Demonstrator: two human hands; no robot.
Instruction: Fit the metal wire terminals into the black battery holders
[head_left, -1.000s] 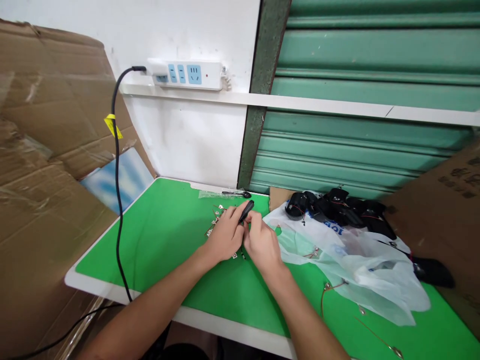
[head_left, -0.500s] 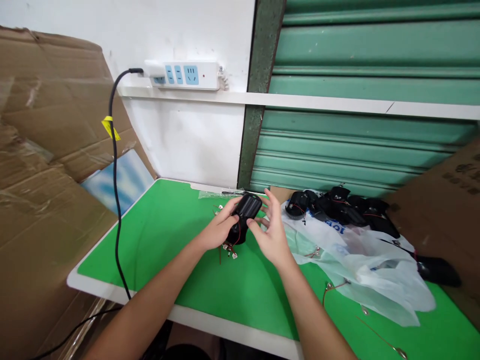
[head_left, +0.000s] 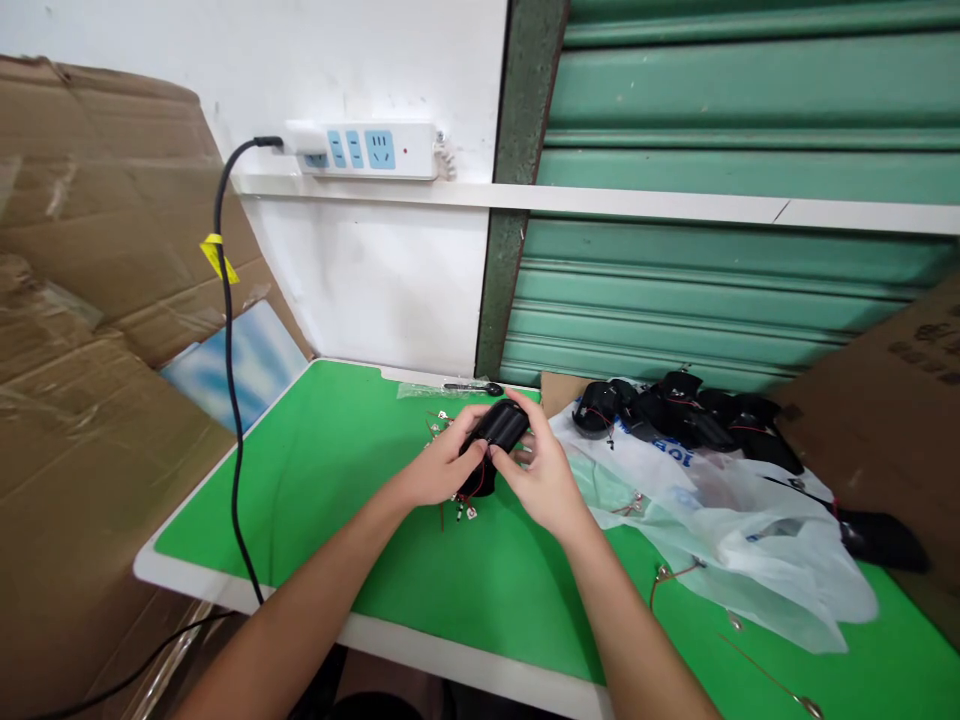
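Note:
Over the green table top I hold a black plastic battery case with long grooves, tilted, a thin red wire running along its near part. My left hand is closed round its left side, the thumb pressed on the middle. On the other side my right hand grips it, index finger along the top edge and thumb near the left thumb. Small metal contacts with wires lie just under and beside the case. Fingers behind the case are partly hidden.
More black cases lie heaped on a white plastic bag at the right. Loose wired contacts are near the bag. Cardboard stands at the left, where a black cable hangs from a power strip.
My right hand has closed in on the case, its fingers now wrapped round the right side. The case has tipped and turned slightly rightward. The left hand has barely moved.

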